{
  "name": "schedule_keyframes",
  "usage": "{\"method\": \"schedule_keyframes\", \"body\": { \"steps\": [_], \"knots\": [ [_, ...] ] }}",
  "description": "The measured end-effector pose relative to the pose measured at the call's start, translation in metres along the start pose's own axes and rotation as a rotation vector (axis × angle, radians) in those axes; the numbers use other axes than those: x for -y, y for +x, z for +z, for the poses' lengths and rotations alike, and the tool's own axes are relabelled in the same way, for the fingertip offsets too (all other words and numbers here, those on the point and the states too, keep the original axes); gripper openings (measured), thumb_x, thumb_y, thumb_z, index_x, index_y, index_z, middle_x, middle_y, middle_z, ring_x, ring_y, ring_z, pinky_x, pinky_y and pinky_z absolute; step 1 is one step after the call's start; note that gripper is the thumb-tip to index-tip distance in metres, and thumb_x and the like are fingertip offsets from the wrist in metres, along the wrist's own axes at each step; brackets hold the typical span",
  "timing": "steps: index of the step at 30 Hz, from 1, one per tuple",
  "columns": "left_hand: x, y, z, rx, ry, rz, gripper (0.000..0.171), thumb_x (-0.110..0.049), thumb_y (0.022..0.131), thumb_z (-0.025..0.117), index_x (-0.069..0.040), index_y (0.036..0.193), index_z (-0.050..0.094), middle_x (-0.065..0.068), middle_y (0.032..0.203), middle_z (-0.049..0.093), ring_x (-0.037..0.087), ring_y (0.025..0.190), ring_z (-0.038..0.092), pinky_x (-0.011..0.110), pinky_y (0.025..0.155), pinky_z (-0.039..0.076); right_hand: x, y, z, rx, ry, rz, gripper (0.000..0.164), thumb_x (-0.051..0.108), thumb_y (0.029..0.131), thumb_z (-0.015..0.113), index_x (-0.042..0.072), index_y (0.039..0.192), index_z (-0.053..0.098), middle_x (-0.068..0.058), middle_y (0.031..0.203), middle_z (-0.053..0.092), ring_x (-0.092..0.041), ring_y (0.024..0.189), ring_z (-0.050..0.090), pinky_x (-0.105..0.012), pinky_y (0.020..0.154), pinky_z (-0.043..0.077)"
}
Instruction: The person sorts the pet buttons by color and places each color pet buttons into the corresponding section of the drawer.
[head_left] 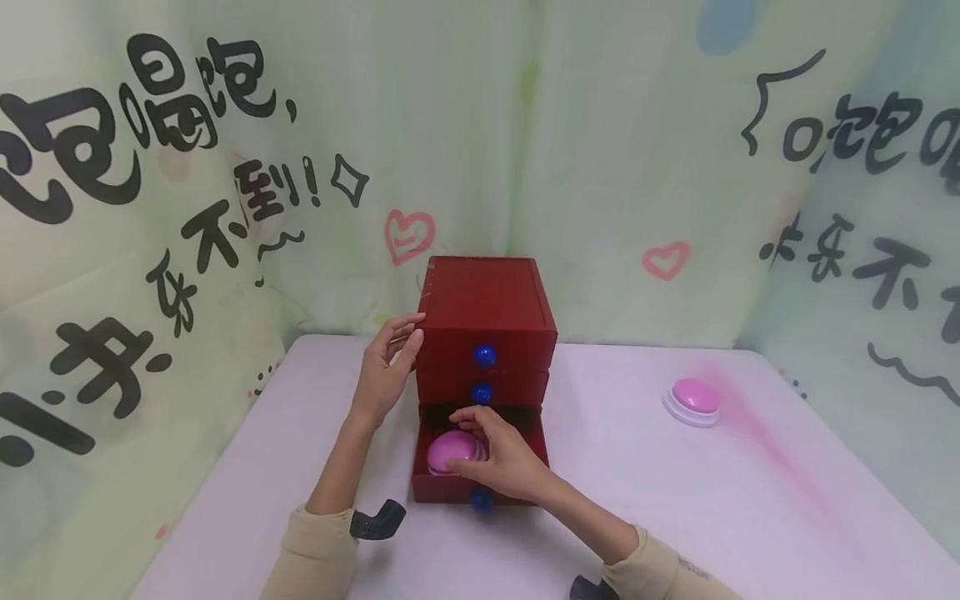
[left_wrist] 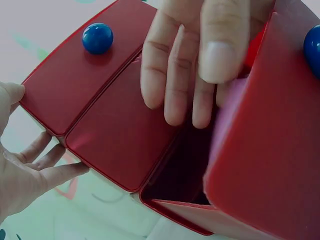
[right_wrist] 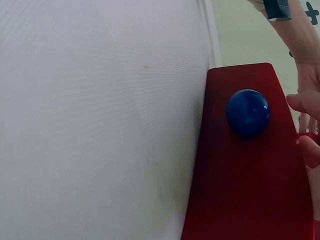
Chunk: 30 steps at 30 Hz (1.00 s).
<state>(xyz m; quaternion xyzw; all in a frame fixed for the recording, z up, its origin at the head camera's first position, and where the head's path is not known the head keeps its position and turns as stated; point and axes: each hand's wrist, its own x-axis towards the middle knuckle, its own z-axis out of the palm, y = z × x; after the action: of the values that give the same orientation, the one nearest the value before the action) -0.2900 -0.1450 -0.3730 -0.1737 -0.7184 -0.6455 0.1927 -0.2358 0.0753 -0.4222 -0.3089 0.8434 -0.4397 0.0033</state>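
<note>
My left hand (head_left: pixel 386 367) rests its fingertips and thumb against the left side of a red drawer cabinet (head_left: pixel 487 292). The bottom drawer (head_left: pixel 435 490) is pulled out. In it sits a pink push button (head_left: pixel 448 450) with a domed top and white base. My right hand (head_left: pixel 502 450) is over the drawer, thumb by the button's front and fingers loosely bent past its far side. From the left wrist, the right hand's fingers (left_wrist: pixel 175 90) hang down behind the drawer front, which hides most of the button.
Another pink push button (head_left: pixel 696 397) on a white base stands on the white table (head_left: pixel 615 467) at the right. Blue round knobs (head_left: pixel 485 356) stick out from the drawer fronts. A curtain (head_left: pixel 600 167) with drawn characters and hearts hangs behind and at both sides.
</note>
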Motion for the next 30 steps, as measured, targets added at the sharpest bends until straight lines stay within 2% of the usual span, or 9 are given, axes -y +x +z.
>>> {"method": "schedule_keyframes", "body": {
  "steps": [3, 8, 19, 26, 30],
  "knots": [
    [-0.001, 0.0, -0.001, -0.003, -0.005, 0.002, 0.034, -0.024, 0.106, 0.058, -0.015, 0.139, 0.06, 0.014, 0.134, 0.057, 0.03, 0.124, 0.059, 0.052, 0.095, 0.056, 0.0, 0.0, -0.001, -0.013, 0.027, -0.006, 0.057, 0.023, 0.088, 0.081, 0.01, 0.136, 0.052, -0.015, 0.134, 0.06, -0.03, 0.123, 0.062, -0.047, 0.1, 0.055],
    [-0.002, -0.001, -0.002, -0.005, -0.009, -0.004, 0.034, -0.025, 0.106, 0.058, -0.015, 0.138, 0.06, 0.014, 0.133, 0.057, 0.029, 0.122, 0.06, 0.049, 0.093, 0.057, 0.002, -0.003, -0.004, -0.021, 0.039, -0.039, 0.056, 0.025, 0.089, 0.08, 0.01, 0.136, 0.052, -0.016, 0.133, 0.06, -0.032, 0.12, 0.064, -0.049, 0.098, 0.055],
    [0.0, -0.004, -0.002, -0.005, -0.01, -0.018, 0.034, -0.022, 0.105, 0.058, -0.014, 0.138, 0.06, 0.014, 0.133, 0.057, 0.029, 0.124, 0.059, 0.045, 0.094, 0.056, 0.005, -0.017, -0.005, -0.173, 0.071, -0.242, 0.057, 0.015, 0.087, 0.082, 0.009, 0.136, 0.055, -0.009, 0.132, 0.06, -0.031, 0.116, 0.064, -0.048, 0.095, 0.057],
    [-0.001, -0.002, -0.001, 0.001, -0.007, -0.011, 0.034, -0.024, 0.105, 0.058, -0.015, 0.139, 0.06, 0.014, 0.134, 0.057, 0.029, 0.125, 0.058, 0.05, 0.098, 0.054, 0.004, -0.023, -0.009, -0.323, -0.042, -0.411, 0.063, 0.012, 0.079, 0.089, 0.008, 0.133, 0.056, -0.008, 0.126, 0.063, -0.026, 0.11, 0.063, -0.037, 0.089, 0.058],
    [-0.002, -0.002, -0.001, 0.002, -0.002, -0.008, 0.034, -0.023, 0.105, 0.058, -0.015, 0.139, 0.06, 0.014, 0.135, 0.056, 0.029, 0.125, 0.058, 0.048, 0.097, 0.055, 0.002, -0.027, -0.012, -0.398, -0.112, -0.474, 0.068, 0.011, 0.073, 0.092, 0.005, 0.131, 0.057, -0.009, 0.127, 0.064, -0.025, 0.114, 0.062, -0.035, 0.091, 0.057]
  ]
}}
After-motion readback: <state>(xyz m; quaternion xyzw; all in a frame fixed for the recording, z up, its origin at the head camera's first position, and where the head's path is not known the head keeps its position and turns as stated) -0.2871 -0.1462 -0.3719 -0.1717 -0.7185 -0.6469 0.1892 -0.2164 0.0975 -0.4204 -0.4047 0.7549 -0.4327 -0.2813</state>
